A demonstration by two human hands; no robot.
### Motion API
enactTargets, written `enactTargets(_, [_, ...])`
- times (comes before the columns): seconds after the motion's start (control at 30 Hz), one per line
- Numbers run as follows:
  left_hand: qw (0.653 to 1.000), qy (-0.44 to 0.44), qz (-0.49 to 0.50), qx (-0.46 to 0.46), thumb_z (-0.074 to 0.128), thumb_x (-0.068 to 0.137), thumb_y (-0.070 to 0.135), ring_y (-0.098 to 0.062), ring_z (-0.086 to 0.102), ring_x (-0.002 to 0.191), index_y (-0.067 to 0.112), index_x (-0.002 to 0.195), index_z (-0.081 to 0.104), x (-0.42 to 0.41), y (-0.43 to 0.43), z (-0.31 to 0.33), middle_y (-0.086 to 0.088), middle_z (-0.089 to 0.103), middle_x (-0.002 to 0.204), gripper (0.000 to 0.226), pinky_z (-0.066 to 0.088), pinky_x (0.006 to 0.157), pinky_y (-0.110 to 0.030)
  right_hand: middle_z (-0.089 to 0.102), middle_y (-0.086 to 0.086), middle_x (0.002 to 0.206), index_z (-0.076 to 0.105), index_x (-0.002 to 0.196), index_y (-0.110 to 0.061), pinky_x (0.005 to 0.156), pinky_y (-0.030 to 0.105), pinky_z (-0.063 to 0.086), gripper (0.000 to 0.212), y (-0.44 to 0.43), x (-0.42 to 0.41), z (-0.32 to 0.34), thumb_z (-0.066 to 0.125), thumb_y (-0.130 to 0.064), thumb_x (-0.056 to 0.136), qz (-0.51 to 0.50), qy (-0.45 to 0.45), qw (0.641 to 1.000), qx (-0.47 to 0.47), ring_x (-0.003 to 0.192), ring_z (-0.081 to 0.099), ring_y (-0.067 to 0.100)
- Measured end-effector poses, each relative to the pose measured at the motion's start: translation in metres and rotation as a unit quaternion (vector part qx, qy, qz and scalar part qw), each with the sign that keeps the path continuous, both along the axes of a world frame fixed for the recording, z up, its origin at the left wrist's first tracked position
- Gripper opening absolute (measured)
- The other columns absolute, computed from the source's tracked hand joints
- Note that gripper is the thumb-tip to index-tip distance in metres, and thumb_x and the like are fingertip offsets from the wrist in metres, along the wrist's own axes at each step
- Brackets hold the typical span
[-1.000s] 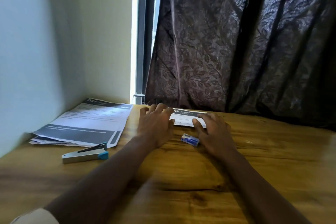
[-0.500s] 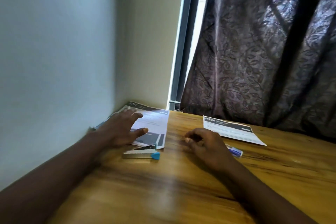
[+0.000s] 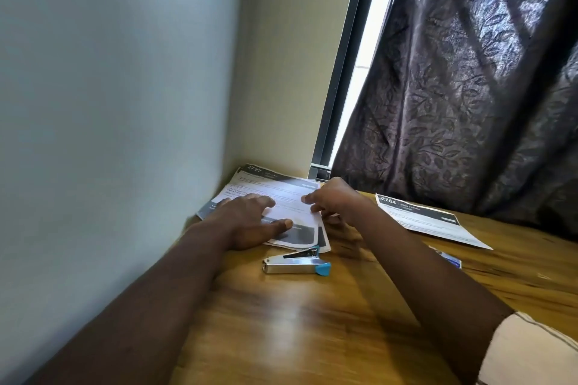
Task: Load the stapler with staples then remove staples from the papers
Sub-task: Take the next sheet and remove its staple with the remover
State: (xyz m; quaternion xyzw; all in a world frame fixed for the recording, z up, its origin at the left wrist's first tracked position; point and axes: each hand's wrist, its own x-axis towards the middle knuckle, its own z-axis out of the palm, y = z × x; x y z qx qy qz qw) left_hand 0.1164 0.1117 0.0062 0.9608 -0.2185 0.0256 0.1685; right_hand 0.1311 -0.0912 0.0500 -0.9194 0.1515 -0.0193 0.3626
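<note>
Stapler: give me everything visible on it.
The stapler is small, with a silver metal body, a blue plastic cap at its right end and a dark upper arm angled up. It lies lengthwise left to right on the wooden table, just before the paper stack. Neither the left hand nor the right hand touches it.

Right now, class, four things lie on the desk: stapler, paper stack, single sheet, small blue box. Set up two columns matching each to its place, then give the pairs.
1 stapler
2 paper stack
3 single sheet
4 blue box

A under the left hand, in the corner
B beside the curtain
C partly hidden behind the right forearm
D on bare table in front of the stack

Pairs: 1-D, 2-A, 3-B, 4-C
</note>
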Motion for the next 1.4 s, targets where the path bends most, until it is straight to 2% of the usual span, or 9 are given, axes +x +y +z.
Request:
enactTargets(0.07, [1.000, 0.002, 0.002, -0.004, 0.044, 0.088, 0.077, -0.021, 0.040, 0.144, 0.033, 0.147, 0.044, -0.002, 0.000, 0.002, 0.002, 0.041, 0.160, 0.074, 0.032, 0.118, -0.044, 0.071, 0.011, 0.106, 0.064, 0.117, 0.000, 0.069, 0.036, 0.055, 0.048, 0.002, 0.001, -0.002, 0.079, -0.033, 0.085, 0.022, 0.012, 0.999, -0.021, 0.088, 0.065, 0.022])
enactTargets(0.17, [1.000, 0.005, 0.003, -0.002, 0.047, 0.088, 0.075, -0.021, 0.041, 0.143, 0.033, 0.147, 0.045, -0.003, -0.001, 0.005, 0.002, 0.041, 0.159, 0.072, 0.034, 0.117, -0.044, 0.068, 0.012, 0.122, 0.069, 0.119, -0.002, 0.097, 0.045, 0.053, 0.059, 0.003, 0.002, -0.008, 0.072, -0.051, 0.086, 0.097, 0.007, 0.980, -0.172, 0.111, 0.064, 0.029])
enactTargets(0.3, [1.000, 0.017, 0.008, -0.017, 0.053, 0.083, 0.076, -0.023, 0.041, 0.144, 0.036, 0.148, 0.041, -0.002, 0.002, 0.004, 0.002, 0.042, 0.159, 0.077, 0.035, 0.116, -0.043, 0.053, 0.005, 0.148, 0.054, 0.142, -0.024, 0.104, 0.042, 0.048, 0.068, 0.002, -0.002, -0.024, 0.061, -0.064, 0.087, 0.112, 0.005, 0.968, -0.226, 0.129, 0.053, 0.026])
enactTargets(0.43, [0.999, 0.024, 0.013, -0.016, 0.054, 0.081, 0.077, -0.024, 0.040, 0.144, 0.037, 0.150, 0.039, 0.000, 0.001, 0.005, 0.000, 0.041, 0.160, 0.080, 0.036, 0.115, -0.043, 0.063, 0.000, 0.137, 0.064, 0.132, -0.026, 0.100, 0.039, 0.052, 0.046, 0.000, -0.010, -0.040, 0.069, -0.045, 0.090, 0.070, -0.126, 0.974, -0.173, 0.120, 0.058, 0.019])
enactTargets(0.57, [1.000, 0.004, 0.008, -0.009, 0.053, 0.088, 0.071, -0.024, 0.037, 0.145, 0.034, 0.152, 0.037, -0.005, -0.002, 0.007, 0.000, 0.039, 0.160, 0.076, 0.034, 0.114, -0.042, 0.076, -0.005, 0.109, 0.078, 0.101, -0.028, 0.088, 0.036, 0.058, 0.014, 0.000, -0.014, -0.047, 0.074, -0.023, 0.088, 0.021, -0.226, 0.965, -0.130, 0.098, 0.066, 0.011])
enactTargets(0.83, [0.999, -0.019, -0.014, -0.042, 0.059, 0.089, 0.063, -0.024, 0.041, 0.142, 0.032, 0.151, 0.038, -0.002, -0.010, 0.006, 0.001, 0.044, 0.157, 0.072, 0.038, 0.113, -0.044, 0.065, -0.004, 0.108, 0.075, 0.098, -0.030, 0.079, 0.032, 0.054, 0.008, -0.003, -0.016, -0.043, 0.069, -0.027, 0.092, -0.050, -0.314, 0.934, -0.161, 0.094, 0.055, 0.012])
enactTargets(0.97, [0.995, -0.050, -0.024, -0.083, 0.060, 0.089, 0.062, -0.025, 0.045, 0.136, 0.031, 0.150, 0.039, 0.003, -0.011, 0.002, 0.000, 0.048, 0.152, 0.072, 0.041, 0.111, -0.051, 0.070, -0.006, 0.099, 0.070, 0.097, -0.036, 0.081, 0.046, 0.056, 0.008, -0.010, -0.017, -0.041, 0.063, -0.036, 0.092, -0.050, -0.339, 0.923, -0.177, 0.098, 0.059, 0.018])
enactTargets(1.2, [0.956, -0.215, -0.007, -0.199, 0.061, 0.092, 0.051, -0.024, 0.049, 0.132, 0.028, 0.143, 0.046, -0.007, -0.014, 0.018, 0.000, 0.052, 0.145, 0.058, 0.042, 0.110, -0.049, 0.068, -0.009, 0.093, 0.064, 0.098, -0.022, 0.065, 0.032, 0.062, 0.004, -0.024, -0.053, -0.002, 0.061, -0.024, 0.099, -0.055, -0.485, 0.873, -0.021, 0.088, 0.070, 0.010])
enactTargets(1.4, [0.919, -0.285, -0.048, -0.268, 0.063, 0.093, 0.047, -0.024, 0.050, 0.129, 0.025, 0.142, 0.046, -0.022, -0.038, 0.026, -0.001, 0.052, 0.144, 0.057, 0.045, 0.103, -0.045, 0.071, 0.002, 0.107, 0.058, 0.106, -0.016, 0.061, 0.026, 0.061, 0.011, -0.039, -0.107, 0.012, 0.064, -0.012, 0.097, -0.054, -0.482, 0.843, 0.233, 0.092, 0.075, 0.016])
